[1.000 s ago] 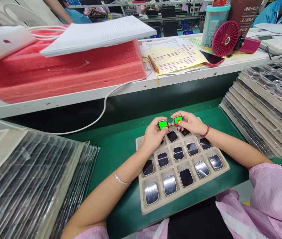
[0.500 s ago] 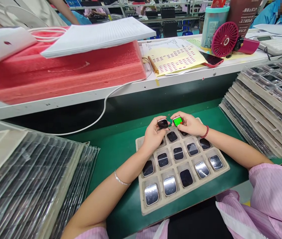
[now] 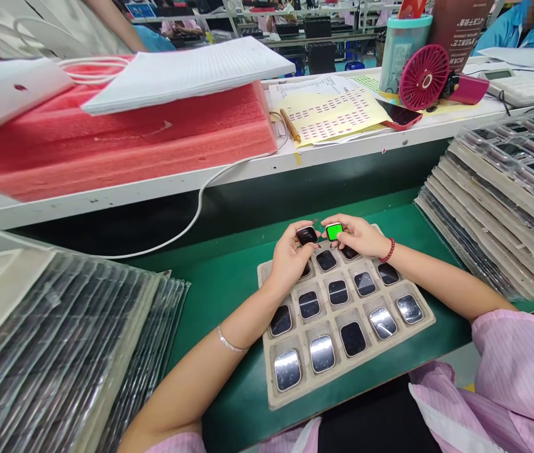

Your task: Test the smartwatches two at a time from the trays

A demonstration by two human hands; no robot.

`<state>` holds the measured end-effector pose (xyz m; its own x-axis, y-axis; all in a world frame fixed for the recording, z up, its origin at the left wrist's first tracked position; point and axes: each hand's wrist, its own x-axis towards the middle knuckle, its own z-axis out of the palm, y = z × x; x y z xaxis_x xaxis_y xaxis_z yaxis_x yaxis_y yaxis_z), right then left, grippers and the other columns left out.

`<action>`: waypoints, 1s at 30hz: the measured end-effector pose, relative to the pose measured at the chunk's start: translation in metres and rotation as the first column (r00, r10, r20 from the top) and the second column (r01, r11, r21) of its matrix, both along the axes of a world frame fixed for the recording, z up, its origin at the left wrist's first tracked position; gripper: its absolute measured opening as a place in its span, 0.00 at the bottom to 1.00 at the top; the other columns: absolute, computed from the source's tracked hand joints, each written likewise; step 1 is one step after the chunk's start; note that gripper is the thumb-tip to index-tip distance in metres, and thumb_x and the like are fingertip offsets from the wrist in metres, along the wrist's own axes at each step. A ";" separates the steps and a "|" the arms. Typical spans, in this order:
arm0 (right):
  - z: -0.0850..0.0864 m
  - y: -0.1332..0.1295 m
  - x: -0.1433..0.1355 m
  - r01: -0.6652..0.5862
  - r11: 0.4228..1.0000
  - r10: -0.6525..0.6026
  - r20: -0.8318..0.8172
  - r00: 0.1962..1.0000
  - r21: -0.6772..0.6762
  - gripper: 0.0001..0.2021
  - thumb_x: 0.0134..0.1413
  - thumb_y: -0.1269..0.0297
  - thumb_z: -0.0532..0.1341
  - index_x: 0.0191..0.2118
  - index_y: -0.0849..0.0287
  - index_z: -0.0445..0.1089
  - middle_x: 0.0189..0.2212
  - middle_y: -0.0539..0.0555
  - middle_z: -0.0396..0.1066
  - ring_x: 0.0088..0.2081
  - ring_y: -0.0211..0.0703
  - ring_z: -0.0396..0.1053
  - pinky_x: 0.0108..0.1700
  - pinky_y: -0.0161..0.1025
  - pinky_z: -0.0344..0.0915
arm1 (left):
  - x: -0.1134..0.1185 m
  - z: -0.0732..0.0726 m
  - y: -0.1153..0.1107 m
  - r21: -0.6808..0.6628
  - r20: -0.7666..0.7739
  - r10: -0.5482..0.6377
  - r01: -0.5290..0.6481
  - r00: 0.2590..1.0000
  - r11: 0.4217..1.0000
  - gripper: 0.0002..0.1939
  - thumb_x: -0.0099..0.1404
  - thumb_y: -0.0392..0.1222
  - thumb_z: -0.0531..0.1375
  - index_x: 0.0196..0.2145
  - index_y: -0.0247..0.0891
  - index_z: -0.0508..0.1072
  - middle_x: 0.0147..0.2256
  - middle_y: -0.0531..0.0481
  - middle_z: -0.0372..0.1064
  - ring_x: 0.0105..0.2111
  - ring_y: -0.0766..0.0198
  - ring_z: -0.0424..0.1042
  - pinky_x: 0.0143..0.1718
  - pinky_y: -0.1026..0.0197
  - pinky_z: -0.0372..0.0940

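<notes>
Over the far edge of a beige compartment tray [image 3: 316,314], my left hand [image 3: 290,255] is closed on a smartwatch body [image 3: 307,235] with a dark screen. Beside it, my right hand [image 3: 358,238] grips another smartwatch body [image 3: 334,231] whose screen is lit green, its thumb lying on the screen's lower right. The two watches are apart. Several strapless watch bodies with dark or reflecting screens, such as a smartwatch [image 3: 353,338] in the front row, lie face up in the tray's compartments. My hands partly cover the back row.
Stacked clear trays [image 3: 73,352] stand at left, more stacked trays [image 3: 488,214] at right. A white shelf [image 3: 243,173] behind carries red foam [image 3: 200,135], papers [image 3: 333,113], a phone [image 3: 401,114] and a pink fan [image 3: 424,77]. A white cable [image 3: 195,211] hangs down from the shelf.
The right-hand watch screen, green with a red-orange patch before, now shows plain green. Its thumb has shifted slightly on the screen. Both hands stay nearly in place.
</notes>
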<state>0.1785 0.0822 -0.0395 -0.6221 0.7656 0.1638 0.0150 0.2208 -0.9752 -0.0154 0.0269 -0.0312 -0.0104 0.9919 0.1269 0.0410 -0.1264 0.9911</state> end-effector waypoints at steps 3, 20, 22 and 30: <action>0.001 -0.001 0.000 -0.004 0.999 0.006 -0.026 1.000 0.051 0.23 0.50 0.73 0.58 0.54 0.62 0.65 0.44 0.57 0.73 0.40 0.40 0.75 0.43 0.39 0.74 | 0.000 0.003 -0.002 0.001 -0.006 0.016 -0.016 1.000 1.000 0.16 0.57 0.37 0.62 0.45 0.38 0.70 0.37 0.49 0.75 0.31 0.64 0.74 0.38 0.58 0.70; -0.002 0.001 0.000 -0.005 1.000 0.005 -0.021 1.000 0.021 0.28 0.47 0.75 0.55 0.57 0.61 0.65 0.49 0.58 0.72 0.39 0.40 0.75 0.46 0.42 0.74 | -0.001 0.000 0.000 -0.003 -0.013 -0.007 0.007 1.000 1.000 0.21 0.54 0.32 0.59 0.47 0.39 0.70 0.41 0.48 0.75 0.35 0.62 0.75 0.41 0.57 0.70; -0.003 0.002 0.000 -0.005 1.000 0.005 -0.029 1.000 0.016 0.27 0.47 0.75 0.56 0.56 0.61 0.66 0.48 0.57 0.73 0.39 0.40 0.75 0.46 0.42 0.74 | -0.002 -0.002 0.001 -0.010 0.000 -0.008 0.008 1.000 1.000 0.21 0.53 0.32 0.59 0.47 0.39 0.69 0.40 0.48 0.75 0.34 0.63 0.75 0.41 0.57 0.70; -0.002 -0.006 -0.001 0.028 0.999 -0.027 -0.026 0.999 0.036 0.26 0.47 0.70 0.60 0.56 0.62 0.66 0.48 0.60 0.73 0.42 0.43 0.75 0.43 0.41 0.74 | 0.002 -0.009 0.002 0.026 0.099 -0.006 0.003 0.995 1.000 0.23 0.48 0.29 0.60 0.44 0.39 0.69 0.37 0.50 0.74 0.40 0.59 0.75 0.42 0.58 0.69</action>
<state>0.1776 0.0763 -0.0415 -0.5960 0.7758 0.2073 -0.0031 0.2560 -0.9667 -0.0130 0.0293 -0.0398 -0.0198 0.9883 0.1509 -0.0574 -0.1518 0.9867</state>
